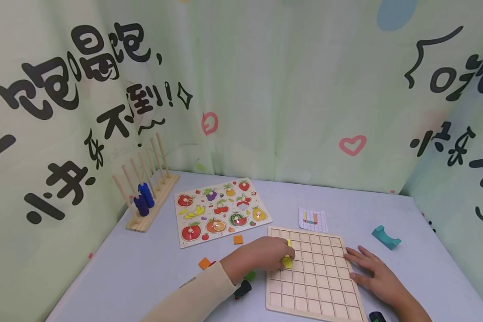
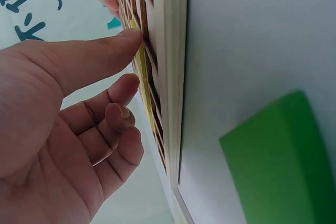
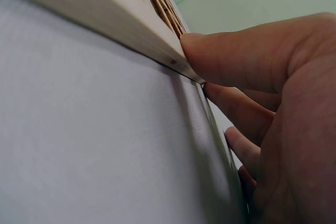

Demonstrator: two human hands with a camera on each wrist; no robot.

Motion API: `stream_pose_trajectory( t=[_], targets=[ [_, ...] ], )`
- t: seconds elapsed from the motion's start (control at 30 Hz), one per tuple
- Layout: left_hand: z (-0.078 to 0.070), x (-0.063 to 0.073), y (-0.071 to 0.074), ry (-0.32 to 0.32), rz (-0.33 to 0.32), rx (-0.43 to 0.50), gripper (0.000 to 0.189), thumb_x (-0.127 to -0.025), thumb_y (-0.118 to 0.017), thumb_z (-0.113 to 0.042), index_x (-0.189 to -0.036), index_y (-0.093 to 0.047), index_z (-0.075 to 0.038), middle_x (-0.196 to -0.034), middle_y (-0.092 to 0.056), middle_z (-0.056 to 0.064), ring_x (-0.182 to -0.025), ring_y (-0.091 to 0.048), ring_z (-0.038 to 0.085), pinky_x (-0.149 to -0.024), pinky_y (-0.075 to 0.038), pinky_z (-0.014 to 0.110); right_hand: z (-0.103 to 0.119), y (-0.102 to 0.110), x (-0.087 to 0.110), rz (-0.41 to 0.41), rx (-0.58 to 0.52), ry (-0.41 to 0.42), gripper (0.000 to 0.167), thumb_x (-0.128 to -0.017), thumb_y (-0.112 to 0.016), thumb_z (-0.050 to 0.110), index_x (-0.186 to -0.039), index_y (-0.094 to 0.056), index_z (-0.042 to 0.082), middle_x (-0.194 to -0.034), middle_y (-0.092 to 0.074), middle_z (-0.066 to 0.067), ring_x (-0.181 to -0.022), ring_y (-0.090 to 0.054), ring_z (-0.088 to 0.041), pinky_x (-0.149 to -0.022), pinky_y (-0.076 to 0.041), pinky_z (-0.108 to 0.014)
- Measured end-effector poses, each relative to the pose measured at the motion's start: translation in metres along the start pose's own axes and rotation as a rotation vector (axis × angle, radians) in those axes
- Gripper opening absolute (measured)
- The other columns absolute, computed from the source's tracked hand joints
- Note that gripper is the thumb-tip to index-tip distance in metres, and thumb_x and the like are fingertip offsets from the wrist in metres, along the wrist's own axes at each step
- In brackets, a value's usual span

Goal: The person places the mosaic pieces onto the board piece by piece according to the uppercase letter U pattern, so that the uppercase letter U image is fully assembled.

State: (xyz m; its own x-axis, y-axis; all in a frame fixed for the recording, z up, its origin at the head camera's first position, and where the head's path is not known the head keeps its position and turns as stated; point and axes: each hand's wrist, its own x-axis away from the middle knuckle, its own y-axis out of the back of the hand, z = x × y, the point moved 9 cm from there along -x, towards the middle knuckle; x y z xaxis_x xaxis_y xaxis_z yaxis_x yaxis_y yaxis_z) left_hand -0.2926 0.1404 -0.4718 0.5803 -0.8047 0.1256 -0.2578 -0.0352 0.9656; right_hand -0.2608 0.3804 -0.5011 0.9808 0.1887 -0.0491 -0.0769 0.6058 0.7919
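Observation:
In the head view my left hand [image 1: 270, 252] is over the left part of a wooden grid board [image 1: 318, 279], its thumb and fingertips on yellow square tiles [image 1: 287, 263]. The left wrist view shows the yellow tiles [image 2: 146, 95] lying flat in the grid, the thumb and index fingertips of my left hand [image 2: 79, 108] pinching at them and the other fingers curled beside. My right hand [image 1: 376, 275] rests along the board's right edge, fingers extended. Up close, the thumb of this hand [image 3: 262, 93] touches the board's rim [image 3: 131, 19].
A small pattern card [image 1: 319, 223] lies behind the board. Farther left are a fruit puzzle [image 1: 201, 223] and a peg stand [image 1: 145, 222] with blue pieces. Orange tiles [image 1: 238, 239], a green block [image 2: 278, 156] and a dark object [image 1: 243, 289] lie left; a teal arch [image 1: 384, 237] lies right.

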Motion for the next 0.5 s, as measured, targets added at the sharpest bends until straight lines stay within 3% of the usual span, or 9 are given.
stream_pose_trajectory(
  t=[0.27, 0.5],
  targets=[
    [0.01, -0.001, 0.01, 0.068, -0.061, -0.019, 0.029, -0.089, -0.072, -0.021, -0.117, -0.07, -0.026, -0.099, -0.058, -0.012, -0.078, -0.049, 0.002, -0.069, -0.043, 0.018, 0.001, 0.001, 0.001, 0.0, -0.004, 0.002, 0.055, -0.085, -0.072, 0.032, -0.133, -0.06, 0.008, -0.144, -0.045, -0.019, -0.138, -0.019, -0.05, -0.097, -0.017, -0.074],
    [0.014, -0.003, 0.01, 0.101, -0.068, -0.008, 0.026, -0.09, -0.07, -0.021, -0.116, -0.07, -0.025, -0.099, -0.058, -0.012, -0.08, -0.048, 0.004, -0.07, -0.043, 0.018, 0.0, 0.0, 0.001, 0.004, -0.002, -0.01, 0.055, -0.085, -0.072, 0.033, -0.133, -0.06, 0.009, -0.145, -0.045, -0.018, -0.138, -0.018, -0.05, -0.099, -0.016, -0.073]
  ],
)
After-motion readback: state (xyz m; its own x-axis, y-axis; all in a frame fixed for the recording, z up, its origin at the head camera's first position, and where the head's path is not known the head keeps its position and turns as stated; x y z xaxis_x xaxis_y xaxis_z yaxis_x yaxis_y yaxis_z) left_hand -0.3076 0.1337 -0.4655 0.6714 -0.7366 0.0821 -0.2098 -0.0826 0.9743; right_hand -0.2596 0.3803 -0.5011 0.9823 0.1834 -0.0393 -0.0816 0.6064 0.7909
